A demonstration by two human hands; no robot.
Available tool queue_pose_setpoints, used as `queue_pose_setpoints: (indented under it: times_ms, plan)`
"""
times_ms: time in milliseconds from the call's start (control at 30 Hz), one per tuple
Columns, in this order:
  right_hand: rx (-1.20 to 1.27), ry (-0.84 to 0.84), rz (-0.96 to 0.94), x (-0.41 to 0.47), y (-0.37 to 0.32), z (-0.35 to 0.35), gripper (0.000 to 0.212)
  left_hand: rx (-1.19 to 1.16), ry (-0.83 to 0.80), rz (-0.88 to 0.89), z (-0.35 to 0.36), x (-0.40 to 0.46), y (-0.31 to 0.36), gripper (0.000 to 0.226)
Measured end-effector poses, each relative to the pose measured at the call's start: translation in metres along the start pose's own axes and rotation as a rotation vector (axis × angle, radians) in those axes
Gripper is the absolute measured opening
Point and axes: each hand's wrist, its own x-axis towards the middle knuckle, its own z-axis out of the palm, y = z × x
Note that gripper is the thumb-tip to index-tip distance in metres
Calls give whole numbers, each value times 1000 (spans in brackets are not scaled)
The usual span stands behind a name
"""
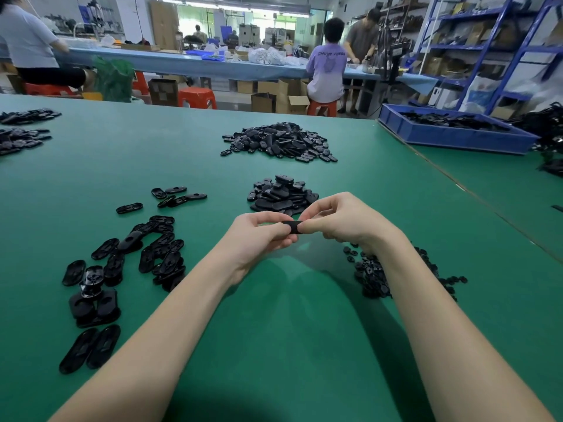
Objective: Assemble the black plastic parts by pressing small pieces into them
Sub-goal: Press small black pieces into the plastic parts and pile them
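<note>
Black part (pixel 292 226) between both hands' fingers (pixel 275 231)

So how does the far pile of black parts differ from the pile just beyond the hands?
The far pile is wider and spreads loosely, with open ring-shaped pieces along its near-left edge; the near pile is smaller, tighter and heaped. The far pile lies well away from the hands; the near pile sits right behind the left hand and right hand. Both are black oval plastic pieces on the green table.

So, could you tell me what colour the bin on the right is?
Blue bin, head view.
</note>
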Motion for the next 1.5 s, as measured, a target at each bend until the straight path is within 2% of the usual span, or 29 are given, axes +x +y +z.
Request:
queue_pose_setpoints:
  times_ms: [100, 267, 400, 667, 833, 967, 1033, 1133, 1200, 1333, 1500]
  plan:
    - [-27, 43, -6, 2, 0, 6, 8, 24, 22, 20, 1, 0, -3, 13]
    - [60, 2, -11, 3, 2, 7, 8, 17, 9, 27, -5, 0, -1, 14]
    - [37, 30, -43, 6, 5, 9, 10, 18, 21, 28, -2, -1, -2, 15]
    - [20, 153, -87, 14, 12, 25, 12, 156, 76, 93, -2, 1, 0, 13]
    - [49, 171, -82, 15, 12, 33, 18, 209, 128, 109, -3, 4, -4, 12]
    - [84, 149, -151, 11, 11, 31, 12, 102, 145, 100, -7, 8, -7, 13]
    - [-1, 140, -250, 10, 11, 27, 17, 38, 165, 71, -11, 9, -7, 17]
    - [-286, 246, -337, 14, 11, 28, 16, 13, 189, 51, -13, 12, -6, 20]
    - [-359, 326, -327, 18, 12, 31, 13, -27, 194, 44, -12, 13, -5, 22]
    - [-291, 492, -221, 37, 7, 27, 11, -57, 185, 20, -12, 15, -2, 20]
    - [-322, 531, -93, 79, -12, 28, 15, 5, 141, -15, -14, 13, -3, 8]
